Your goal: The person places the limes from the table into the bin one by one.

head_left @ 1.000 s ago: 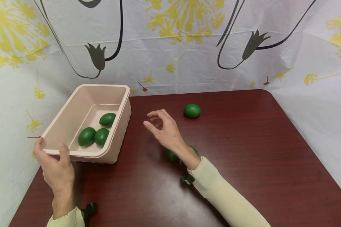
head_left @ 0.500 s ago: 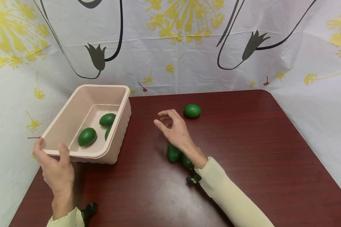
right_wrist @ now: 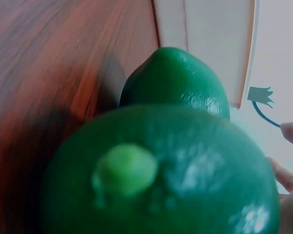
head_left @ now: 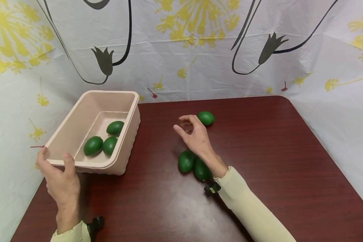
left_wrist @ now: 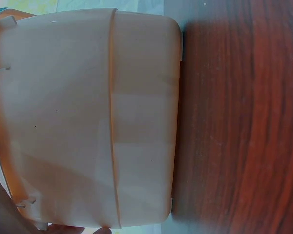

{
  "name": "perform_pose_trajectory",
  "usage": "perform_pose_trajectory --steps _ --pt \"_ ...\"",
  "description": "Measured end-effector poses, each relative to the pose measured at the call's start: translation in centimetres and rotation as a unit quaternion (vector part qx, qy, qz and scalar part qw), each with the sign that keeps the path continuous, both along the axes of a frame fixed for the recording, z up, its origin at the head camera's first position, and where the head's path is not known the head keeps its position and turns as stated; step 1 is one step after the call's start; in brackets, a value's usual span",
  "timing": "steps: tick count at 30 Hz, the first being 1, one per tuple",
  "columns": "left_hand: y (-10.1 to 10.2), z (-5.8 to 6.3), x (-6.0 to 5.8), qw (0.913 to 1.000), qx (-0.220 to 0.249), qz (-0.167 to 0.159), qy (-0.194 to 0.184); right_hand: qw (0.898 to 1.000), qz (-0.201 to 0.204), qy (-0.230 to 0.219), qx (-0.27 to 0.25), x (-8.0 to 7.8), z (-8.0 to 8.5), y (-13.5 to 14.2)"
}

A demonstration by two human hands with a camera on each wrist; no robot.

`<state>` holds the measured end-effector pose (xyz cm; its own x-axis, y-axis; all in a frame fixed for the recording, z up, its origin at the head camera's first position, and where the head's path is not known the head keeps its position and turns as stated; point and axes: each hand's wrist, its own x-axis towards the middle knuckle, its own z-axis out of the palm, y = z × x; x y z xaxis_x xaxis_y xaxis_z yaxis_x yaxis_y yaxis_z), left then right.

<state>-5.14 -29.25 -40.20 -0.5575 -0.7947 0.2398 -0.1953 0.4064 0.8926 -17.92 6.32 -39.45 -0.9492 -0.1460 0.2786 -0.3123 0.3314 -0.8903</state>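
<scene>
On the left, the left hand [head_left: 62, 183] pinches the rim of a pale pink box [head_left: 101, 165] at its near left corner, with the thumb on the front edge. A black wrist camera [head_left: 95, 223] is just below that hand. Three green fruits are inside the box: one on the left [head_left: 93, 146], one close beside it [head_left: 110, 146], and one farther back [head_left: 115, 128]. Next, on the dark red counter [head_left: 275, 151], a round green fruit [head_left: 186, 161] sits against a longer green fruit [head_left: 202, 169]. The right hand [head_left: 196, 136] is above and beyond them. Its fingers are softly bent, the thumb is apart, and it holds nothing. A far green fruit [head_left: 206, 118] is partly hidden by this hand; I cannot tell if they touch. A white cloth [head_left: 320, 67] with yellow flowers hangs behind.
</scene>
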Motion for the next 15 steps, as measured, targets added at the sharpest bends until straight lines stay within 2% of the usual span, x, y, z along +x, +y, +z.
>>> perform_pose_trajectory --steps 15 --pt "0.2 0.1 -0.1 1.0 -0.007 0.001 0.004 0.999 -0.027 -0.017 0.008 -0.4 -0.4 2.0"
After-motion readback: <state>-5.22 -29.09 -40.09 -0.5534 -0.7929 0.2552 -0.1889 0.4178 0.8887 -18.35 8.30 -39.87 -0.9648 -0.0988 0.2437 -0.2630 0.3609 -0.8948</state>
